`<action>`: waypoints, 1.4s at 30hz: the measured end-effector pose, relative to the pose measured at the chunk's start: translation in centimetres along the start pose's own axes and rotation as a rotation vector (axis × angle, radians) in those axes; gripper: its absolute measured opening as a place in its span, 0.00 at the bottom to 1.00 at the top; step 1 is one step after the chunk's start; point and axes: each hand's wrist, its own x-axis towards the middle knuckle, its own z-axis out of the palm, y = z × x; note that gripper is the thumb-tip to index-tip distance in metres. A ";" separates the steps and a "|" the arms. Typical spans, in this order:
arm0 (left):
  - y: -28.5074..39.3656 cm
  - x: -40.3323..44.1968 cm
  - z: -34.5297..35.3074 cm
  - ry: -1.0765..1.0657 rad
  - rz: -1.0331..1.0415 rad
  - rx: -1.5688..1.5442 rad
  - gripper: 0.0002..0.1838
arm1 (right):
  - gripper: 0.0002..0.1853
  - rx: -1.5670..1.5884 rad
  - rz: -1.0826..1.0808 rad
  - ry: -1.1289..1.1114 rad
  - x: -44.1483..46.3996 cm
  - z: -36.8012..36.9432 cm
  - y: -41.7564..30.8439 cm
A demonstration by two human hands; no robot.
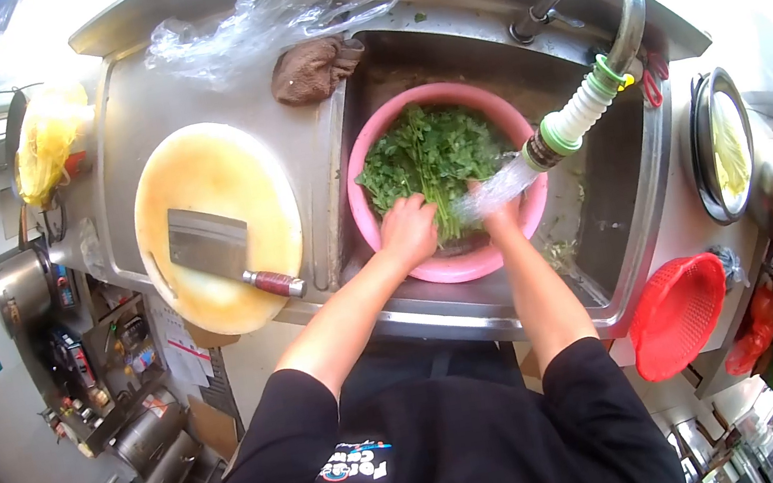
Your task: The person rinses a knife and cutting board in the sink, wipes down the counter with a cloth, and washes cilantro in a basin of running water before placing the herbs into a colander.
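Observation:
A pink basin point(359, 157) stands in the metal sink with leafy cilantro point(428, 149) heaped inside, stems toward me. At the stems' left side, my left hand point(410, 228) reaches over the near rim, its fingers curled closed against them. My right hand point(498, 208) is in the basin on the right of the stems; running water and greens hide its fingers. From a ribbed white and green faucet hose point(579, 115), water pours onto the greens beside my right hand.
Left of the sink, a cleaver point(210, 244) lies on a round cutting board point(244, 173). Behind it are a brown cloth point(309, 72) and clear plastic bags point(256, 24). A red colander point(677, 317) and a bowl with a pale leafy vegetable point(729, 149) sit at the right.

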 end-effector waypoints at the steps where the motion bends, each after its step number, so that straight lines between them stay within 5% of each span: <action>1: 0.0 0.1 0.3 -0.010 -0.017 -0.054 0.21 | 0.49 -0.029 -0.007 0.129 -0.1 1.6 -0.1; 4: -1.6 0.8 1.3 -0.041 0.001 -0.086 0.20 | 0.49 -0.267 -0.212 0.007 0.4 3.2 1.4; 6: -3.3 1.6 2.1 0.009 0.027 -0.312 0.20 | 0.48 -0.129 -0.226 -0.056 2.8 2.5 3.6; 7: -2.1 1.2 0.3 0.014 -0.136 -0.360 0.21 | 0.46 0.184 0.023 -0.054 2.8 1.0 2.6; 8: -1.0 0.7 -1.2 0.012 -0.136 -0.356 0.21 | 0.42 0.344 0.107 -0.136 2.8 1.2 3.0; 10: 0.1 0.3 -2.7 0.046 -0.495 -0.427 0.24 | 0.34 0.647 0.314 -0.265 2.4 1.1 3.0; 11: 0.1 0.3 -2.5 0.034 -0.534 -0.387 0.30 | 0.37 0.193 0.082 -0.146 1.3 2.3 2.3; 12: 0.1 0.1 -2.1 0.038 -0.531 -0.391 0.30 | 0.40 -0.264 -0.149 -0.023 0.2 1.6 0.7; 13: 0.1 0.0 -1.5 0.115 -0.541 -0.368 0.32 | 0.42 -0.023 -0.048 -0.185 -0.2 -1.9 -0.8; 15: -1.2 0.7 0.9 0.263 -0.437 -0.447 0.33 | 0.43 0.128 0.016 -0.047 0.1 -1.6 -0.9; 17: -1.1 1.8 1.9 0.100 -0.389 -0.390 0.31 | 0.47 -0.022 -0.152 0.230 0.7 2.7 1.0; 19: -1.4 2.8 2.5 -0.115 -0.328 -0.380 0.24 | 0.47 -0.135 -0.197 0.179 0.1 2.8 -0.5; 22: -3.7 2.3 2.2 -0.034 -0.248 -0.449 0.20 | 0.44 -0.288 -0.163 0.019 2.1 0.5 0.5; 23: -3.9 1.8 1.8 0.111 -0.252 -0.444 0.19 | 0.43 0.331 0.074 -0.019 4.5 2.1 4.3; 26: -1.7 0.6 -0.8 0.219 -0.512 -0.465 0.20 | 0.42 0.389 0.130 0.126 1.2 2.1 1.9; 28: -1.2 1.0 1.1 0.251 -0.375 -0.292 0.25 | 0.42 -0.360 -0.337 0.271 -0.6 2.2 0.3; 30: -0.7 1.5 1.3 0.074 -0.365 -0.132 0.28 | 0.44 -0.317 -0.320 0.085 -0.8 0.5 0.0; 33: -1.0 2.5 0.4 -0.078 -0.366 -0.053 0.29 | 0.46 0.147 0.108 -0.032 -0.1 0.2 -0.3; 35: -1.5 3.4 1.3 -0.096 -0.345 0.008 0.25 | 0.47 -0.343 -0.175 0.220 -0.8 2.4 -0.6; 38: -1.0 2.6 -0.1 -0.096 -0.320 0.019 0.20 | 0.46 -0.225 -0.115 -0.096 -1.2 -2.0 -2.5; 41: -0.8 1.9 -1.1 0.063 -0.295 -0.078 0.18 | 0.47 0.300 0.079 -0.096 1.6 1.3 1.3; 42: -0.8 1.7 -0.7 0.197 -0.268 -0.133 0.19 | 0.38 0.000 -0.059 -0.026 1.2 1.8 0.9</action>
